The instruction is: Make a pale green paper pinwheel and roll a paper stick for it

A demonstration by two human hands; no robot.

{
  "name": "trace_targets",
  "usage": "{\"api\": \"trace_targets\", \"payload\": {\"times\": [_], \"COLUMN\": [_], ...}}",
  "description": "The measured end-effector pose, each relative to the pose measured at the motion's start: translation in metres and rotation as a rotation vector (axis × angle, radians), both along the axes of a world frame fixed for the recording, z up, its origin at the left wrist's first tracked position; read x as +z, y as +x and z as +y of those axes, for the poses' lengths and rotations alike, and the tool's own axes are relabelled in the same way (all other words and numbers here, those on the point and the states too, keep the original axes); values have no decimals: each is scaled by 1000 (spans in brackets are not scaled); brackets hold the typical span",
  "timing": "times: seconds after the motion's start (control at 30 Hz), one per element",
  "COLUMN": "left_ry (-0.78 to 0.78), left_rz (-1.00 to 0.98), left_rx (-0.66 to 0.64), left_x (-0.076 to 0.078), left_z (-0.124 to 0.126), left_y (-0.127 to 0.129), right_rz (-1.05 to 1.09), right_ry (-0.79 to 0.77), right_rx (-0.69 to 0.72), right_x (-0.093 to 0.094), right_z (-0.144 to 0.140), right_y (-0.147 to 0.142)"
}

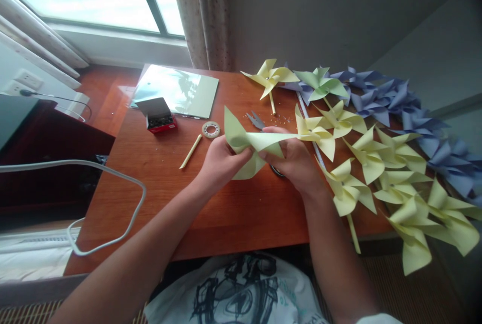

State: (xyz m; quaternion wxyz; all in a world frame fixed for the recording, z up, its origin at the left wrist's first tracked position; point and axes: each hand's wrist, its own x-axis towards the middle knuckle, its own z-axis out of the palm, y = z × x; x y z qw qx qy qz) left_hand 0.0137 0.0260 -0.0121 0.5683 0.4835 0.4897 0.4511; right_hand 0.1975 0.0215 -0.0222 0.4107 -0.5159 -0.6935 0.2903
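A pale green paper pinwheel head [250, 140] is held between both hands above the desk. My left hand [224, 158] pinches it from the left, thumb near its middle. From the right, my right hand [293, 158] grips it with the thumb close to the centre too. Whether a pin is at the centre is hidden by my thumbs. Behind my right hand lie scissors [256, 120], blades showing and one dark handle loop partly covered. A rolled yellow paper stick [190, 151] lies left of my left hand, beside a roll of tape [211, 129].
A small red box [161, 118] of dark bits stands open near a sheet-covered stack [203, 95]. Several yellow pinwheels [348, 186] and purple pinwheels [406, 103] crowd the desk's right side, with one green pinwheel [320, 83]. A white cable [139, 208] loops over the left edge.
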Motion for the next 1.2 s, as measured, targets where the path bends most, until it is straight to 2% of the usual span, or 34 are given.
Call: {"api": "trace_targets", "payload": {"times": [0.17, 0.47, 0.77, 0.93, 1.2], "left_ry": [32, 69, 30, -24, -82], "left_rz": [21, 51, 36, 17, -50], "left_rx": [-33, -106, -124, -104, -119], "left_x": [-4, 2, 0, 1, 7], "left_z": [1, 0, 0, 0, -1], "left_y": [-1, -2, -2, -1, 0], "right_rz": [164, 327, 250, 302, 189], "right_ry": [-134, -261, -221, -241, -165], "right_rx": [52, -56, -117, -85, -114], "right_x": [8, 10, 10, 10, 10], "right_z": [-3, -3, -4, -2, -2], "right_y": [-1, -2, -2, -4, -4]}}
